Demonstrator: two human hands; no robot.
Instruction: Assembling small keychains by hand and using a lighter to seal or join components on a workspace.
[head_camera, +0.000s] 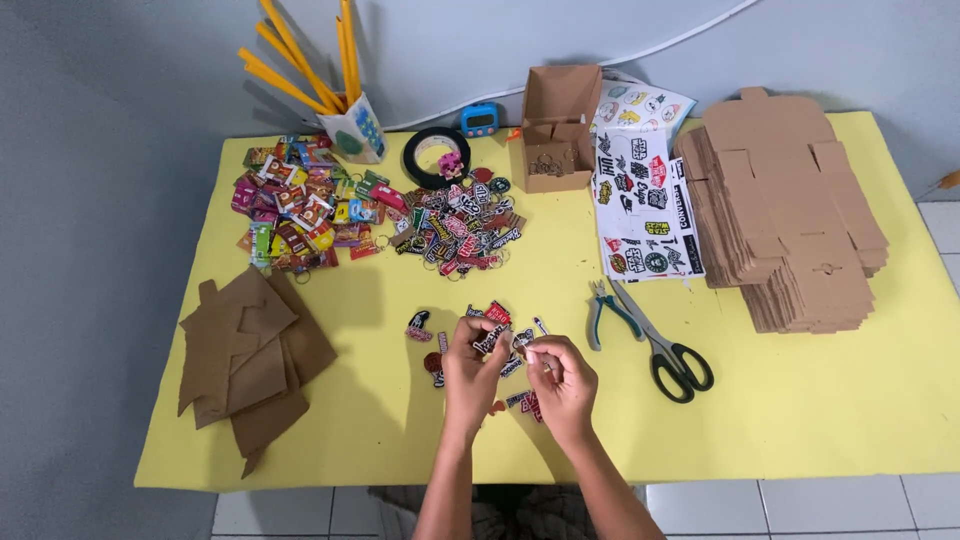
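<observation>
Yellow rectangular tabletop (800, 420) fills most of the view, set against a grey wall, with pale floor tiles showing along the near edge and at right. Far left: a white cup of yellow sticks (355, 125), beside it a heap of colourful small packet-shaped keychains (295, 205), a black tape roll (432, 152) and a second heap of dark printed keychains (465, 228). A small open brown cardboard box (558, 130) stands at far centre, printed sticker sheets (640, 200) to its right, then a tall stack of flat brown cardboard box blanks (785, 210). Cut brown cardboard pieces (250, 360) lie at near left. Green-handled pliers (605, 312) and black-handled scissors (665, 350) lie just right of the hands. Both forearms enter from the bottom edge and converge at centre. Left hand (472, 368), fingers curled, pinches a small dark printed charm (492, 338); right hand (562, 378), likewise closed, pinches a tiny metal piece touching that charm. Loose charms (420, 325) lie scattered around both hands.
</observation>
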